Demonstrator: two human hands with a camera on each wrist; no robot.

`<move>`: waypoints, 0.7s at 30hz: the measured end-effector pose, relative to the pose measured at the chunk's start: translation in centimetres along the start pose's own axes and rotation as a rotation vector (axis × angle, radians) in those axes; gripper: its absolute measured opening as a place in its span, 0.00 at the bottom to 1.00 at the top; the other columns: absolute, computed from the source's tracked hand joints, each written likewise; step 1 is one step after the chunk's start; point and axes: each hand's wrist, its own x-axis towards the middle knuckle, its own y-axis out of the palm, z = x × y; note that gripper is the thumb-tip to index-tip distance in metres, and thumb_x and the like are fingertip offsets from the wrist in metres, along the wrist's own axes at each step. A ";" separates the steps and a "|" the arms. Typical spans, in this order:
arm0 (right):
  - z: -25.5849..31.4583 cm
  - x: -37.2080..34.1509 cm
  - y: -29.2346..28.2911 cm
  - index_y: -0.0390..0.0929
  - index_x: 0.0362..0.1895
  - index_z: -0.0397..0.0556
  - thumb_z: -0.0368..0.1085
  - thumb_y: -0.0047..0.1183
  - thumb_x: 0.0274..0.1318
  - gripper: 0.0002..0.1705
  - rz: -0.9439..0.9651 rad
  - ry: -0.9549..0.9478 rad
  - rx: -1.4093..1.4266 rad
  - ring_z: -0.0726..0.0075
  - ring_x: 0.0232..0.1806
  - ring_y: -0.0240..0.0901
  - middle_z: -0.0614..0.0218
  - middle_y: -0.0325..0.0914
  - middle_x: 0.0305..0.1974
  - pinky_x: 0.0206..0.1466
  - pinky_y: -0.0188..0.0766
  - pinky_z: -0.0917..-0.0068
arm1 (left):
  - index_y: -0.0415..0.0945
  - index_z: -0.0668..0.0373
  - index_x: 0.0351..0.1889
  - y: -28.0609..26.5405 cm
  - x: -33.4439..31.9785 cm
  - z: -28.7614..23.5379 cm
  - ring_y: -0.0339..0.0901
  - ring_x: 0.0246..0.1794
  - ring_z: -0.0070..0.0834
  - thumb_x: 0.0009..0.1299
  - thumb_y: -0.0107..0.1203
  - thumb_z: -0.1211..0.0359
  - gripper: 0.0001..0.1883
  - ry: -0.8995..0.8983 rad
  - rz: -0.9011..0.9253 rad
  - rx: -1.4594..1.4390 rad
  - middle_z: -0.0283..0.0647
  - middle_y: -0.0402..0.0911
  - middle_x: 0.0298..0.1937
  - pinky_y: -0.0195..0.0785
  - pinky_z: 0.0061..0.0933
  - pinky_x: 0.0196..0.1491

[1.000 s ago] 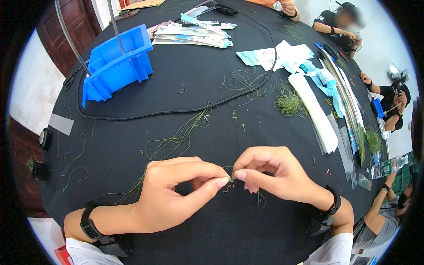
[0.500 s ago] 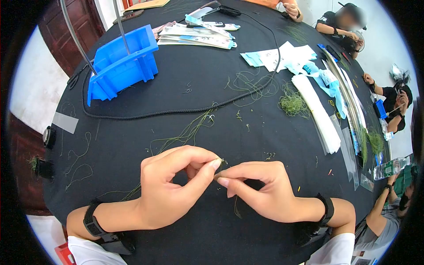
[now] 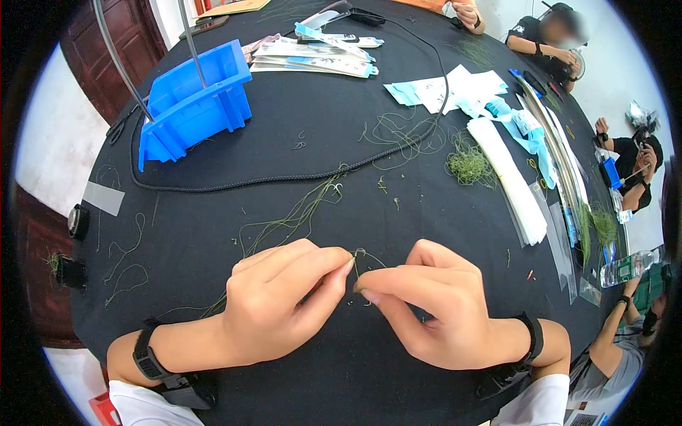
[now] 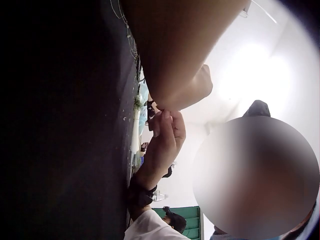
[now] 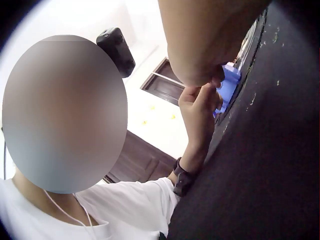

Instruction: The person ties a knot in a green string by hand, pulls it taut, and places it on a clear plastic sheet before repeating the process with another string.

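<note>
Between the two hands a thin green line (image 3: pixel 373 258) bends in a small loop, just over the black tablecloth. My left hand (image 3: pixel 273 309) pinches it between thumb and forefinger, where a tiny knotted bit shows at the tips. Slightly lower and to the right, my right hand (image 3: pixel 444 309) pinches the line as well, its fingertips close to the left ones. The left wrist view shows the right hand (image 4: pixel 165 140) with its fingers drawn together; in the right wrist view, the left hand (image 5: pixel 200 112) does likewise. Both wrist views hide the line itself.
Loose green strands (image 3: pixel 288 220) lie beyond the left hand, near a black cord (image 3: pixel 284 182). A blue bin (image 3: pixel 195 106) stands back left. A tangled green bundle (image 3: pixel 469 167) and white strips (image 3: pixel 508 181) lie right. Other people sit around the table.
Both hands first met at the fingertips. The left fingertips moved up and left, the right ones down; the right hand then shifted slightly right, and a loop of line shows between them.
</note>
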 end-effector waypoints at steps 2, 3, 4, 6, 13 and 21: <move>0.1 0.1 -0.4 0.82 0.32 0.48 0.20 0.59 0.36 0.15 -0.004 -0.017 -0.057 0.73 0.19 0.59 0.74 0.76 0.21 0.20 0.55 0.79 | 0.78 0.64 0.31 0.1 0.0 0.0 0.70 0.14 0.19 0.55 0.59 0.82 0.07 0.017 -0.012 0.003 0.38 0.76 0.20 0.59 0.18 0.17; 0.1 0.1 -0.6 0.82 0.32 0.48 0.20 0.59 0.35 0.15 -0.018 -0.035 -0.092 0.73 0.19 0.59 0.74 0.76 0.21 0.21 0.55 0.78 | 0.78 0.64 0.31 0.1 0.0 0.0 0.70 0.14 0.19 0.55 0.59 0.82 0.07 0.016 -0.010 0.003 0.38 0.75 0.20 0.59 0.18 0.17; 0.1 0.2 -0.8 0.82 0.32 0.48 0.20 0.59 0.34 0.15 -0.031 -0.054 -0.127 0.73 0.19 0.59 0.73 0.76 0.21 0.22 0.55 0.78 | 0.78 0.64 0.31 0.1 0.0 0.0 0.70 0.14 0.19 0.55 0.59 0.82 0.07 0.016 -0.009 0.002 0.38 0.75 0.19 0.58 0.18 0.17; 0.2 0.5 -1.2 0.82 0.32 0.49 0.21 0.60 0.33 0.16 -0.043 -0.093 -0.174 0.72 0.20 0.59 0.74 0.75 0.20 0.23 0.54 0.77 | 0.78 0.64 0.32 0.1 0.0 -0.1 0.70 0.14 0.19 0.55 0.59 0.82 0.07 0.001 -0.005 -0.006 0.37 0.75 0.19 0.58 0.18 0.16; 0.1 0.2 -1.1 0.82 0.29 0.49 0.23 0.63 0.29 0.15 0.051 -0.130 -0.219 0.71 0.22 0.60 0.75 0.71 0.18 0.26 0.54 0.74 | 0.78 0.63 0.30 -0.2 0.2 0.0 0.67 0.14 0.20 0.55 0.60 0.81 0.07 -0.012 -0.006 -0.017 0.35 0.74 0.19 0.57 0.20 0.18; -0.2 -0.2 0.4 0.77 0.32 0.45 0.26 0.58 0.43 0.08 0.070 0.023 0.162 0.68 0.24 0.68 0.70 0.70 0.17 0.24 0.64 0.71 | 0.78 0.65 0.31 -0.3 0.5 0.4 0.72 0.20 0.22 0.55 0.59 0.81 0.06 0.026 -0.009 -0.078 0.37 0.78 0.22 0.62 0.21 0.25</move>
